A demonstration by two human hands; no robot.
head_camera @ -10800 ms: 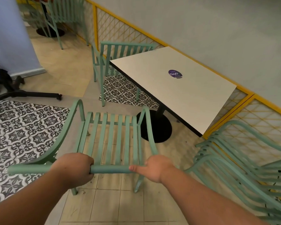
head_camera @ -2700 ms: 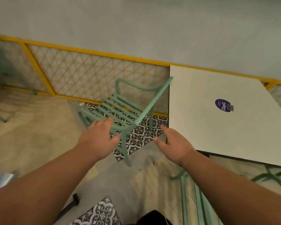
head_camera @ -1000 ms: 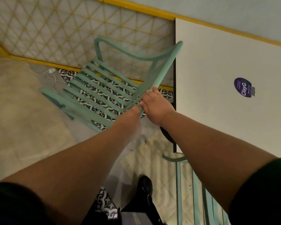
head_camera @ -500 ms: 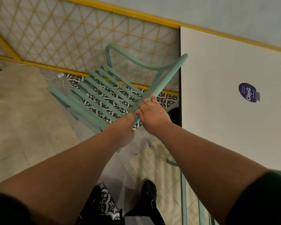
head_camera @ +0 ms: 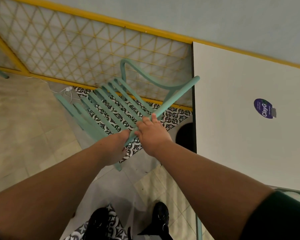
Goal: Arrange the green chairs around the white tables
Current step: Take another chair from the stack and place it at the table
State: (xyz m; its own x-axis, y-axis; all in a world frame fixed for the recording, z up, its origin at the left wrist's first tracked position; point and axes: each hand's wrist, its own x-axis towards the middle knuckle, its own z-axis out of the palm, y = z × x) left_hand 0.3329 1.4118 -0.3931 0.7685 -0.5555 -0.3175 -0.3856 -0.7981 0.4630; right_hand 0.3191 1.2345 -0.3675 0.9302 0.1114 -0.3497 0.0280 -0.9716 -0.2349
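A green slatted chair (head_camera: 111, 108) stands tilted beside the left edge of the white table (head_camera: 241, 135), its top rail running diagonally up toward the table corner. My left hand (head_camera: 117, 144) grips the lower end of that rail. Just above it, my right hand (head_camera: 151, 130) is closed over the same rail. The table carries a purple round sticker (head_camera: 263, 108). Its black round base (head_camera: 185, 135) shows under the left edge.
A yellow-framed lattice fence (head_camera: 87, 47) runs behind the chair, close to its far armrest. A white cable and plug (head_camera: 66, 90) lie on the floor by the fence. Part of another green chair (head_camera: 198, 226) shows at the bottom right. My black shoes (head_camera: 160, 215) stand on the tiles.
Both hands stay on the chair's top rail. The chair has shifted slightly right, its rail end now touching or nearly touching the table's left edge.
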